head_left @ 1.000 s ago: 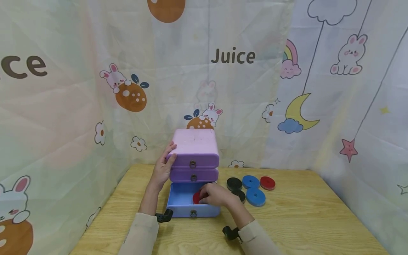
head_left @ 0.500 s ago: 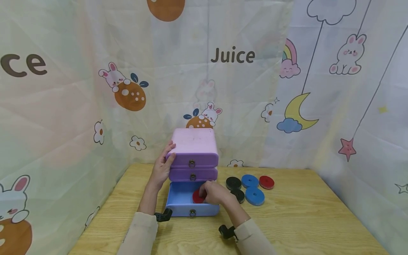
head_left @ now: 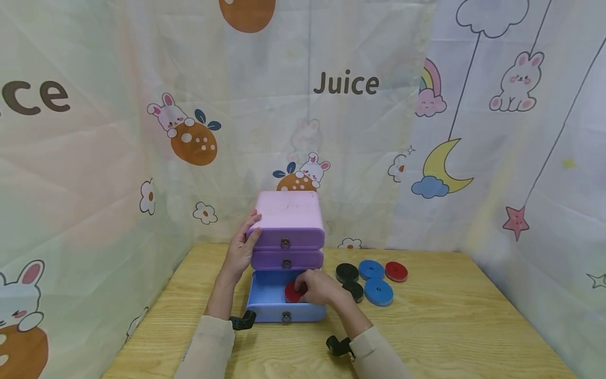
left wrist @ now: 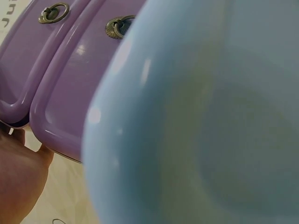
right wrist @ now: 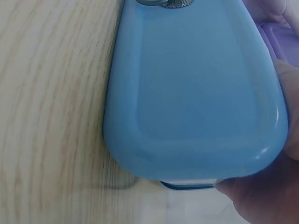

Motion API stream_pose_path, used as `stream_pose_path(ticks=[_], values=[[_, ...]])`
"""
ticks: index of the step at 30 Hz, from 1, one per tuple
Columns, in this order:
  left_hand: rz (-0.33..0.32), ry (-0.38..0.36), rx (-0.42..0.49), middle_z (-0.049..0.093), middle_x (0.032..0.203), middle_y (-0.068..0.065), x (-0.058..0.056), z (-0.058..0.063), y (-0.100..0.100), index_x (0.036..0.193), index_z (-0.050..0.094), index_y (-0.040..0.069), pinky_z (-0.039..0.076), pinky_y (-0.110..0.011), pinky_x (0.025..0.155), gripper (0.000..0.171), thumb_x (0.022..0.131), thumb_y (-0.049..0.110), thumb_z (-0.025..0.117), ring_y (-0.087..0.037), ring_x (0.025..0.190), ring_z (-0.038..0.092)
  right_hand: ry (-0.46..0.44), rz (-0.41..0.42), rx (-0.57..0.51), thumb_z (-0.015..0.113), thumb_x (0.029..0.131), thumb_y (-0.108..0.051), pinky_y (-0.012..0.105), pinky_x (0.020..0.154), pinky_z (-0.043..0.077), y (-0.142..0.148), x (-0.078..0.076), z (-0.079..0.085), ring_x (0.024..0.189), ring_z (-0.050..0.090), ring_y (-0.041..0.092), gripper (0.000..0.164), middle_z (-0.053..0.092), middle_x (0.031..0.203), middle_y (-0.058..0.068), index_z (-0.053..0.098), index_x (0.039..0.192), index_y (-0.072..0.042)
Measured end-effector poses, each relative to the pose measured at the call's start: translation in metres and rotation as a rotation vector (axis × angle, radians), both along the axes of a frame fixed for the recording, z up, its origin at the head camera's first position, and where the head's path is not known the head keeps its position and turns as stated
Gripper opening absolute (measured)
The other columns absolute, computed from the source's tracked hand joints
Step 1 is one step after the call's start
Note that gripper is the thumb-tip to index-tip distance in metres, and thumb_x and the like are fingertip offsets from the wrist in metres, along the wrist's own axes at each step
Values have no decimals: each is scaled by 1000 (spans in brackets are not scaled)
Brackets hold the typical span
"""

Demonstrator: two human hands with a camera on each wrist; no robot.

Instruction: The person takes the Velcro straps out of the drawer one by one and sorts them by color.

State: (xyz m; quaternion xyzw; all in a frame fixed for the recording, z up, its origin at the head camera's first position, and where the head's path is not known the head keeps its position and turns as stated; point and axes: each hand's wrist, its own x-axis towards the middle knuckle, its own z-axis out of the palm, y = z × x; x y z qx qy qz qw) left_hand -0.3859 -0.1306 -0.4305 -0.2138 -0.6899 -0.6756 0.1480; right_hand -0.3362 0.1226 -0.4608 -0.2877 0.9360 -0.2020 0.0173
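A small chest of three drawers (head_left: pixel 290 221) stands at the back of the wooden table (head_left: pixel 450 326). Its two purple upper drawers are pushed in. The blue bottom drawer (head_left: pixel 270 308) is pulled out toward me. My left hand (head_left: pixel 242 247) rests against the chest's left side, thumb on the top drawer's edge. My right hand (head_left: pixel 316 287) reaches into the blue drawer and holds a red disc (head_left: pixel 291 293) there. The left wrist view shows the blue drawer front (left wrist: pixel 201 130) and two purple fronts with ring pulls (left wrist: pixel 53 12). The right wrist view shows the blue drawer front (right wrist: pixel 196 88).
Right of the chest lie loose discs: two black (head_left: pixel 347 272), two blue (head_left: pixel 378 291) and one red (head_left: pixel 396 271). Printed cloth hangs close round the table on the left, back and right. Bare wood lies to the front and far right.
My right hand with the red disc has shifted slightly left and deeper inside the blue drawer. The left hand has stayed on the chest.
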Motion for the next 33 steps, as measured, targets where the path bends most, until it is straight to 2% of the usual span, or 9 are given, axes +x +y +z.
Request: stream_pose_path(ticks=[7, 15, 21, 29, 33], values=[[10, -9, -10, 28, 170, 14, 0, 1, 1, 152, 53, 28, 18, -59, 128, 46, 107, 39, 57, -22, 162, 18, -90, 73, -121, 85, 85, -13, 25, 77, 53, 10, -2, 3, 84, 59, 9, 18, 72, 96, -4, 77, 102, -12], [16, -14, -8, 28, 170, 15, 0, -2, -1, 151, 53, 27, 15, -57, 130, 46, 108, 38, 57, -20, 162, 17, -138, 154, -177, 84, 86, -20, 27, 82, 53, 24, -2, 15, 91, 63, 13, 21, 72, 100, -7, 76, 105, -17], [6, -13, 1, 27, 171, 14, 0, -3, -2, 152, 52, 24, 15, -56, 130, 45, 108, 34, 57, -19, 162, 16, -151, 118, -215, 85, 87, -32, 30, 84, 54, 34, 7, 32, 97, 64, 16, 26, 72, 106, -8, 76, 109, -20], [-3, -1, 13, 28, 171, 12, -1, -2, -1, 152, 53, 22, 15, -55, 130, 44, 108, 31, 57, -20, 162, 16, -167, 107, -242, 83, 87, -28, 39, 89, 55, 56, 13, 50, 104, 65, 21, 26, 73, 108, -6, 75, 109, -19], [1, -2, 6, 28, 171, 13, -1, -1, -1, 151, 53, 24, 16, -56, 130, 44, 108, 33, 57, -20, 162, 16, -212, 102, -255, 83, 88, -28, 43, 91, 54, 69, 13, 54, 105, 65, 23, 26, 72, 109, -3, 74, 110, -17]])
